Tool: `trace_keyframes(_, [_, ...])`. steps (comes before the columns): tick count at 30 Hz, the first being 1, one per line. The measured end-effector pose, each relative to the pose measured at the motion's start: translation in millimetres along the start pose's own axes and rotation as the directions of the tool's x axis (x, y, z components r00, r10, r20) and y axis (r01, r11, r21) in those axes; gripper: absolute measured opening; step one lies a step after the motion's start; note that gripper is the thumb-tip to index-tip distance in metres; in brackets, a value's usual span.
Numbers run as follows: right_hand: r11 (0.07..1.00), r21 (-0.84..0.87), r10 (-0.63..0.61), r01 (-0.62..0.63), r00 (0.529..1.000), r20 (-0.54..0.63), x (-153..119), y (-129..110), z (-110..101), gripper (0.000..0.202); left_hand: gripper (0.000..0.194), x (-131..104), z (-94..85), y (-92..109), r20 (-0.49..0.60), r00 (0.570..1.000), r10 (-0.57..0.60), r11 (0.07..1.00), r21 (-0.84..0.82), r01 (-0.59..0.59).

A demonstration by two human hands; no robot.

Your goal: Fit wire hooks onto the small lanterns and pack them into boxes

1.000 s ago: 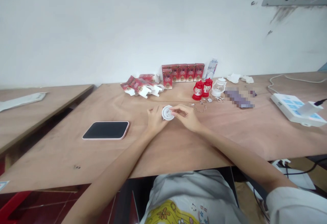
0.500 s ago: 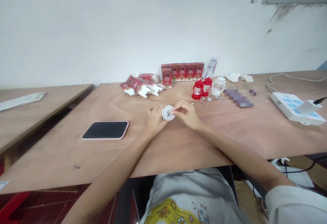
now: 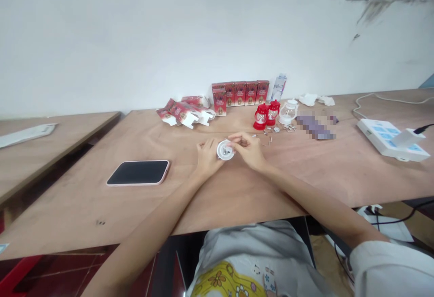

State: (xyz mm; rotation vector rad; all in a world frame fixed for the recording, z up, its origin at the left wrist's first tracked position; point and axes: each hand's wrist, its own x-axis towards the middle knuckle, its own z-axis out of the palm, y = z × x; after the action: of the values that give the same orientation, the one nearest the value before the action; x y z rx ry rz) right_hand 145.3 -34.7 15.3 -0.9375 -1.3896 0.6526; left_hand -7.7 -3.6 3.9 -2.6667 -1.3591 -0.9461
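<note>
My left hand (image 3: 208, 156) is closed around a small white lantern (image 3: 222, 156), its round underside turned up towards me. Metal contacts show in the recess of that base. My right hand (image 3: 250, 152) pinches at the recess with thumb and forefinger, over a small whitish piece (image 3: 228, 149) whose exact kind is too small to tell. Beyond the hands stand two red lanterns (image 3: 261, 117) and another white lantern (image 3: 288, 112). Small metal pieces (image 3: 276, 129) and a thin bent wire (image 3: 267, 142) lie in front of them.
A phone (image 3: 138, 173) lies left of my hands on the wooden table (image 3: 74, 206). Red boxes (image 3: 240, 93) and flattened cartons (image 3: 186, 112) are by the wall, beside an upright bottle (image 3: 279, 87). Crumpled tissue (image 3: 308, 99) and a power strip (image 3: 391, 139) are at right.
My right fingertips have moved slightly inward over the lantern's base, and the whitish piece now covers part of the recess. The view has shifted slightly.
</note>
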Motion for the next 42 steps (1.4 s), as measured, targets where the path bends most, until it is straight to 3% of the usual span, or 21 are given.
trace_keyframes(6, [0.996, -0.068, -0.060, 0.064, 0.996, 0.064, 0.1, -3.0, -1.1, 0.016, 0.032, 0.7, -0.2, -1.5, -0.002, 1.000, -0.017, 1.000, 0.025, 0.017])
trace_keyframes(11, [0.982, -0.107, -0.134, 0.157, 0.972, 0.194, -0.5, -10.3, -4.1, 0.014, 0.032, 1.7, -0.3, -2.9, -0.004, 1.000, -0.027, 0.999, 0.022, 0.027])
trace_keyframes(16, [0.921, -0.240, -0.272, 0.307, 0.947, 0.169, 0.8, -15.0, -8.1, 0.015, 0.031, 1.0, -0.1, -2.3, -0.001, 1.000, -0.018, 0.999, 0.040, 0.018])
trace_keyframes(23, [0.965, -0.160, -0.172, 0.210, 0.960, 0.220, 0.9, -10.0, -6.2, 0.016, 0.032, 1.4, 0.8, -3.7, 0.001, 1.000, -0.017, 0.999, 0.043, 0.017])
trace_keyframes(42, [0.978, -0.183, -0.070, 0.101, 0.983, 0.168, -0.4, -7.2, -1.5, 0.009, 0.032, 2.0, 2.5, -8.4, -0.013, 1.000, -0.015, 0.999, 0.043, 0.015])
